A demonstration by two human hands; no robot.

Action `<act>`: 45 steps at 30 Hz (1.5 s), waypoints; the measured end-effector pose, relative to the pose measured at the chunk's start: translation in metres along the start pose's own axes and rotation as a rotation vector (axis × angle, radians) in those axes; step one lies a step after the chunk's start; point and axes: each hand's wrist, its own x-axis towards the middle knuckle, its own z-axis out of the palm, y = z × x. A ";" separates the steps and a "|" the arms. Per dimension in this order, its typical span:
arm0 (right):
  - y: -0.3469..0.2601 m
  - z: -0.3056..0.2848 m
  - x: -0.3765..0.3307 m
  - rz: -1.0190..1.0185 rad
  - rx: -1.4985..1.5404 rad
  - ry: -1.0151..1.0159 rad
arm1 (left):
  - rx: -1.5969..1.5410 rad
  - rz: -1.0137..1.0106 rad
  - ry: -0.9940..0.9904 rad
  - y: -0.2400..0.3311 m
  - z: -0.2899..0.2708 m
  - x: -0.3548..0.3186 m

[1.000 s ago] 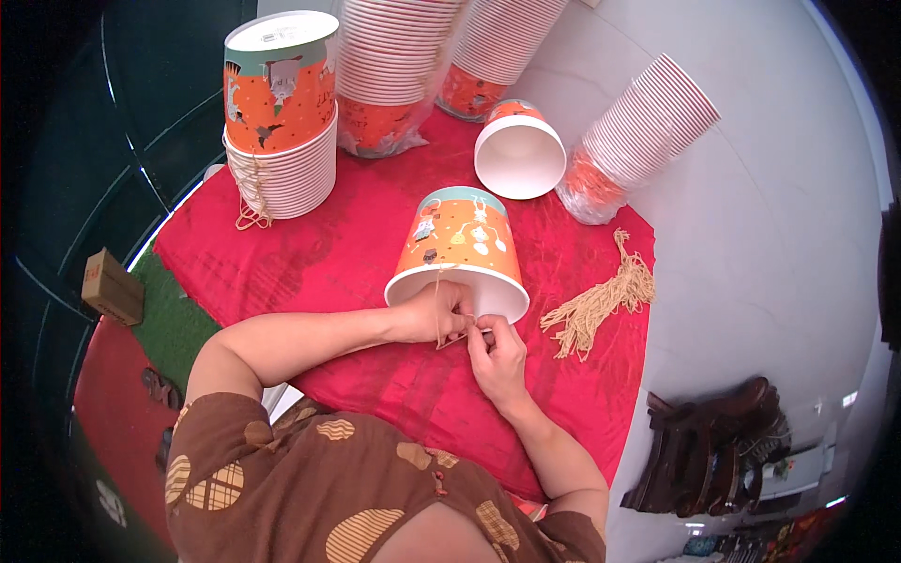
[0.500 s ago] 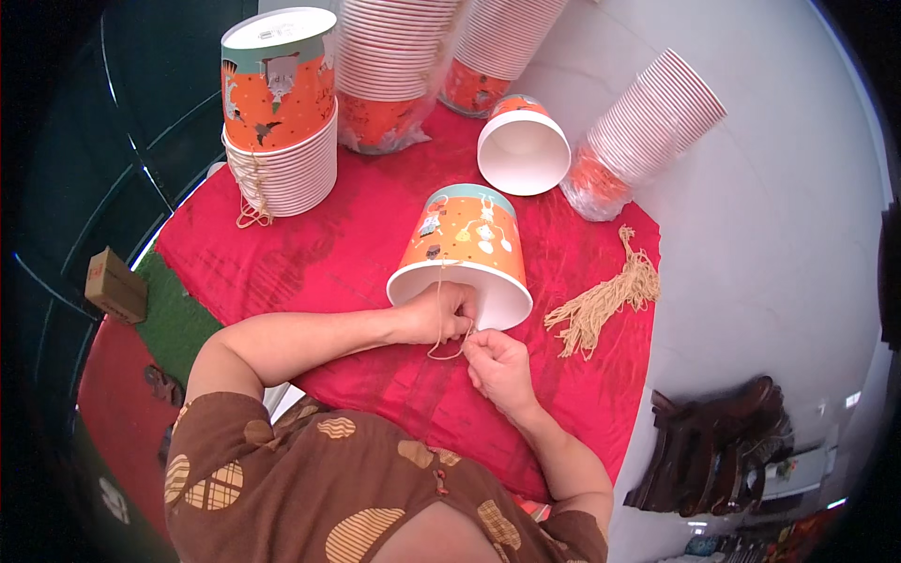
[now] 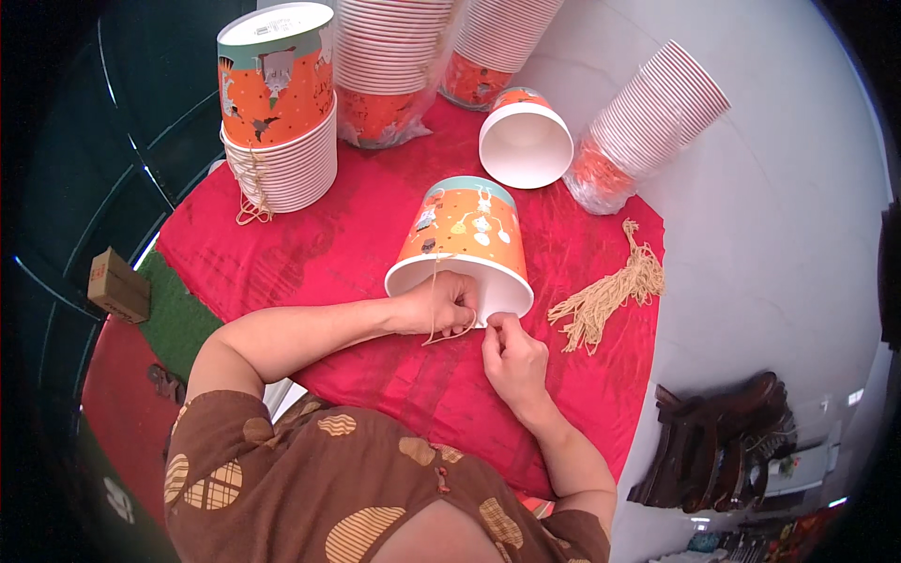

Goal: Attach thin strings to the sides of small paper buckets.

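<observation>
An orange paper bucket [image 3: 469, 225] with a teal band and cartoon figures lies on its side, its white mouth facing me. My left hand [image 3: 441, 302] reaches into the mouth, thumb and fingertips pinched on a thin tan cord [image 3: 434, 305]. That cord runs over the upper rim and hangs in a loop below the hand. Close beside it, my right hand [image 3: 516, 357] is closed at the lower rim, fingertips pressed together. What lies between those fingertips is hidden.
A bundle of tan cords [image 3: 615, 291] lies right on the red cloth [image 3: 328, 272]. Behind stand a corded bucket stack [image 3: 282, 174], plastic-wrapped bucket stacks [image 3: 394, 56] and a leaning stack [image 3: 648, 122]. Another bucket [image 3: 526, 145] lies with its mouth toward me. A cardboard box [image 3: 119, 284] sits far left.
My right hand has moved from the cord below the mouth to the lower rim, slightly right and up. The left hand keeps its pinch inside the bucket.
</observation>
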 end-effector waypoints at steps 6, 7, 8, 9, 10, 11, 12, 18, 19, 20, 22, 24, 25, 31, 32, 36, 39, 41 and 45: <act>-0.001 0.003 -0.001 -0.006 -0.043 -0.059 | -0.004 -0.007 -0.006 0.000 0.000 0.000; 0.002 0.006 -0.001 -0.003 -0.042 -0.059 | -0.003 -0.009 -0.008 0.002 0.000 0.000; 0.007 0.010 -0.001 -0.052 -0.008 -0.014 | -0.002 0.001 -0.018 0.003 0.000 0.000; 0.009 0.012 -0.002 -0.101 0.026 0.031 | 0.000 0.011 -0.029 0.004 0.000 0.000; 0.010 0.013 -0.002 -0.100 0.026 0.031 | 0.000 0.010 -0.030 0.003 0.000 0.000; 0.010 0.014 -0.004 -0.049 0.080 0.013 | -0.010 0.005 -0.022 0.002 0.000 0.000; 0.010 0.015 -0.006 0.003 0.135 -0.006 | -0.020 0.000 -0.014 0.001 0.000 0.000; 0.002 0.016 -0.010 0.191 0.322 -0.108 | -0.076 -0.052 0.011 0.003 0.000 -0.001; 0.003 0.016 -0.011 0.195 0.322 -0.104 | -0.075 -0.053 0.006 0.002 0.000 0.001; 0.003 0.016 -0.010 0.141 0.328 -0.077 | -0.074 -0.043 -0.011 0.001 -0.001 0.002; 0.003 0.015 -0.007 0.088 0.336 -0.049 | -0.072 -0.035 -0.029 0.000 -0.001 0.002; 0.003 0.014 -0.004 -0.017 0.261 -0.013 | -0.048 -0.023 -0.033 0.002 -0.002 0.000; 0.004 0.012 -0.002 -0.016 0.261 -0.013 | -0.048 -0.024 -0.034 0.002 -0.002 0.000; 0.010 0.007 0.005 -0.036 0.076 0.054 | -0.008 -0.068 -0.011 0.001 0.002 -0.003; 0.012 0.009 0.005 -0.034 0.075 0.055 | 0.142 0.056 0.063 -0.005 0.005 -0.002; 0.018 0.014 0.004 -0.044 0.111 0.081 | 0.358 0.255 0.176 -0.004 0.012 -0.007; 0.021 0.017 0.004 -0.025 0.125 0.080 | 0.423 0.247 0.171 0.002 0.014 -0.007; 0.023 0.020 0.003 -0.013 0.142 0.082 | 0.456 0.282 0.184 0.000 0.014 -0.007; 0.024 0.025 0.001 0.014 0.148 0.079 | 0.625 0.420 0.227 -0.001 0.015 -0.008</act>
